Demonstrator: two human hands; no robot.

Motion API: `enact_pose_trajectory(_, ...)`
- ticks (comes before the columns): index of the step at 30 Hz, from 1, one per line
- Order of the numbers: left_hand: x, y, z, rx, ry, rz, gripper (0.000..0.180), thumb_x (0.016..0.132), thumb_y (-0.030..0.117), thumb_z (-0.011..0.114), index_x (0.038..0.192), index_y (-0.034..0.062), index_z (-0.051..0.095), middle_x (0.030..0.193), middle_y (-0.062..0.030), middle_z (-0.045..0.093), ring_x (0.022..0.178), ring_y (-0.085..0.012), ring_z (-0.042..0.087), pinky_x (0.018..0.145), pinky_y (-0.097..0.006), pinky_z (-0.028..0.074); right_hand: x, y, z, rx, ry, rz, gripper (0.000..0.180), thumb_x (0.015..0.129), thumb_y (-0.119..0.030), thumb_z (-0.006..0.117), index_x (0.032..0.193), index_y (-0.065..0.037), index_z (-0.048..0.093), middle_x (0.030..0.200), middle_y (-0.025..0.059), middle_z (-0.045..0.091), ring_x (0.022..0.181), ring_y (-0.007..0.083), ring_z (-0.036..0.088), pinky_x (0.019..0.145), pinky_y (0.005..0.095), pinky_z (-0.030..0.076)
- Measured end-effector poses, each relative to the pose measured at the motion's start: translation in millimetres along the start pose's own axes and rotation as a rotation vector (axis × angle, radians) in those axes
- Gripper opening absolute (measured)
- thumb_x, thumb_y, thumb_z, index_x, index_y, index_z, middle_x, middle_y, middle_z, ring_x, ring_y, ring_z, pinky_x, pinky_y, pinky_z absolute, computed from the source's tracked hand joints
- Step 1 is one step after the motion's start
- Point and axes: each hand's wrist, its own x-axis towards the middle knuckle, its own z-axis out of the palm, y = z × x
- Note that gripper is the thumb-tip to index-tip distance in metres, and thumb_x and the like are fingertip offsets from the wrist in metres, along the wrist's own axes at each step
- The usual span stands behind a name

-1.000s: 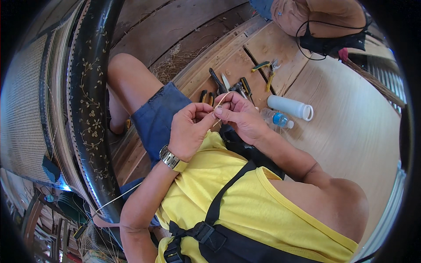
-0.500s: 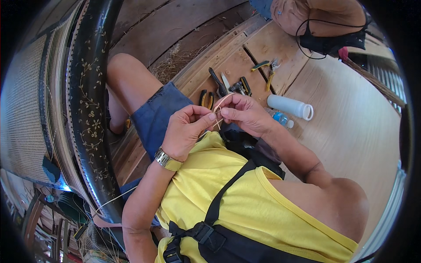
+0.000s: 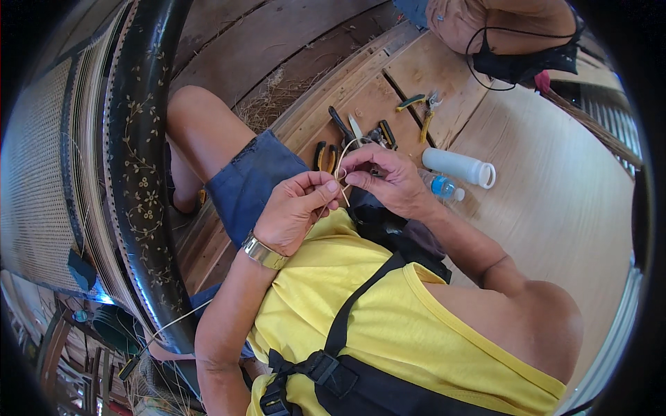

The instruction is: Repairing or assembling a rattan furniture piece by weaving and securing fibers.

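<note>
Slightly parted since a second ago, the left hand (image 3: 291, 209) and right hand (image 3: 388, 179) each pinch a thin pale strand (image 3: 339, 159), just beyond the yellow sleeveless shirt (image 3: 402, 319). Its loop stretches away from the shirt, arching over toward the right hand; both hands are about equally near. Farther from the shirt lie black-and-yellow tool handles (image 3: 319, 157) and, rightward, a white cylindrical bottle (image 3: 452, 168).

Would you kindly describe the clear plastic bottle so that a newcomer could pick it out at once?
Start at the broad pale wooden surface on the right, then find the person's right hand. Just right of that hand is the clear plastic bottle, partly hidden by it. Unlike the neighbouring opaque white flask, it is see-through with a blue label.
</note>
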Motion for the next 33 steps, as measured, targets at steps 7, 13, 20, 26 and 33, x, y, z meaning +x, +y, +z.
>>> enact_pose_trajectory(7,0.7,-3.8,0.0,0.186,0.122,0.085,0.013,0.093,0.012,0.07,0.101,0.0037,0.066,0.087,-0.0002,0.068,0.074,-0.0061,0.061,0.067,-0.019,0.048,0.4,-46.4,-5.3,-0.474,0.017,-0.079,0.027,0.087,-0.003,0.071,0.112,-0.001,0.062,0.098,0.01,0.064,0.083,0.0155,0.063,0.075,0.0272,0.051)
enact_pose_trajectory(13,2.3,-2.9,9.8,0.306,0.135,0.163,0.014,0.092,0.013,0.071,0.099,0.0013,0.067,0.083,-0.0004,0.068,0.071,-0.0044,0.06,0.062,-0.017,0.045,25.0,-31.1,-20.3,-0.471,-0.177,-0.168,0.012,0.09,-0.009,0.067,0.098,-0.001,0.063,0.084,0.0118,0.064,0.079,0.0273,0.064,0.07,0.0346,0.05)
enact_pose_trajectory(20,3.1,4.4,-2.1,0.237,0.112,0.133,0.013,0.093,0.015,0.07,0.098,0.0026,0.066,0.085,-0.0001,0.068,0.071,-0.0047,0.059,0.065,-0.018,0.046,35.1,-32.2,-38.0,-0.256,-0.303,0.175,0.014,0.091,-0.014,0.068,0.095,-0.002,0.064,0.079,0.0034,0.064,0.072,0.0098,0.056,0.066,0.028,0.047)
enact_pose_trajectory(26,7.7,22.3,9.0,0.395,0.128,0.194,0.014,0.095,0.015,0.067,0.102,0.0035,0.063,0.092,-0.0023,0.068,0.077,-0.0064,0.062,0.071,-0.019,0.049,38.9,-40.9,-50.9,-0.242,-0.395,0.242,0.017,0.091,-0.019,0.066,0.094,-0.002,0.066,0.077,-0.0015,0.061,0.071,0.0052,0.054,0.064,0.0244,0.044)
enact_pose_trajectory(33,16.7,25.3,15.9,0.738,0.129,0.358,0.015,0.095,0.012,0.063,0.1,-0.0007,0.057,0.085,-0.0043,0.065,0.073,-0.007,0.06,0.065,-0.021,0.049,44.3,-36.5,-50.8,-0.131,-0.376,0.275,0.017,0.091,-0.019,0.068,0.098,-0.003,0.067,0.08,-0.0057,0.059,0.072,0.0023,0.049,0.063,0.0203,0.04)
